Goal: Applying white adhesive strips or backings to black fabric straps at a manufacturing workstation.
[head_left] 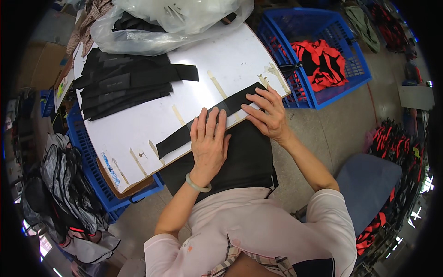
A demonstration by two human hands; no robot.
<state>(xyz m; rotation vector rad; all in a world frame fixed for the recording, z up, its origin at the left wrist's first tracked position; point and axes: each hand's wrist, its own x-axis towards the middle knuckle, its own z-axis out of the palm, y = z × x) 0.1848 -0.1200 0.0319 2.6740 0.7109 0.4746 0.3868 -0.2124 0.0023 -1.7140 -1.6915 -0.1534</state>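
Observation:
A long black fabric strip (175,141) lies slantwise along the near edge of the white tabletop (124,138). My left hand (208,141) rests flat on the strip's middle, fingers stretched out and a pale bangle on the wrist. Toward the strip's right end, my right hand (269,113) touches it with spread, slightly bent fingers. A darker patch shows on the strip by my left fingertips; I cannot tell what it is. Strips of beige tape (217,84) are stuck on the tabletop. Several black fabric pieces (124,83) lie overlapping at the table's far left.
A clear plastic bag (170,23) with dark contents covers the table's far end. Beyond the right edge, a blue crate (323,94) holds red and black fabric. Another blue crate (87,157) stands at the left, beside piled grey and black garments (69,184).

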